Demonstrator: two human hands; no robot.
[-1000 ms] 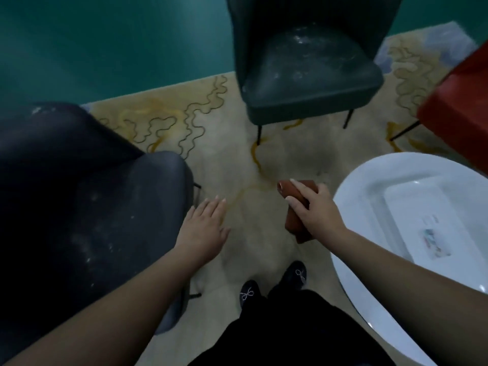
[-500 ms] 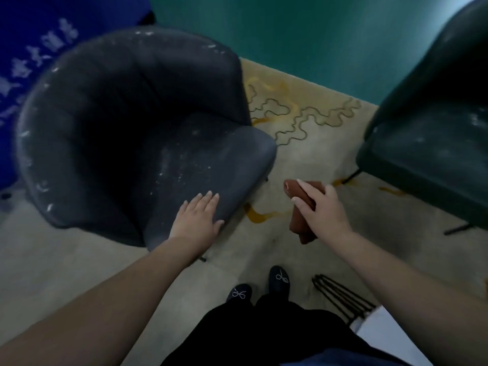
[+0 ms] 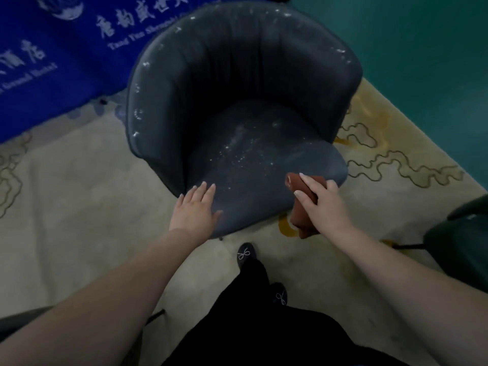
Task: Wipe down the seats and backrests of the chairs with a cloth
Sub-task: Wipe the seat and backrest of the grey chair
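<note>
Beige carpet [image 3: 79, 207] with wavy dark and ochre line patterns covers the floor, with a teal wall [image 3: 422, 48] across the upper right of the frame and a blue banner [image 3: 52, 62] bearing white characters in the upper left. Half a second ago the dark grey tub chair [image 3: 237, 114] sat in the upper left with only a corner of the banner showing; now it fills the upper centre, squarely ahead, and the dark green chair [image 3: 462, 247] that filled the right side is reduced to an edge at the right margin. White specks and smears dot the grey chair's seat and the rim of its backrest.

Left hand [image 3: 194, 207], which lay on the seat's front edge before, is again flat there, fingers extended and close together, palm down on the lower-left front of the cushion, gripping nothing. Right hand [image 3: 323, 204] holds the reddish-brown cloth [image 3: 301, 202] as before, fingers curled over it and pinching it, the folded cloth hanging below the hand. The cloth's top now overlaps the front right corner of the seat, whereas earlier it hung over bare carpet beside the chair; whether it touches the cushion cannot be told. Black trousers and dark shoes [image 3: 245, 254] with small bows show at the bottom centre.
</note>
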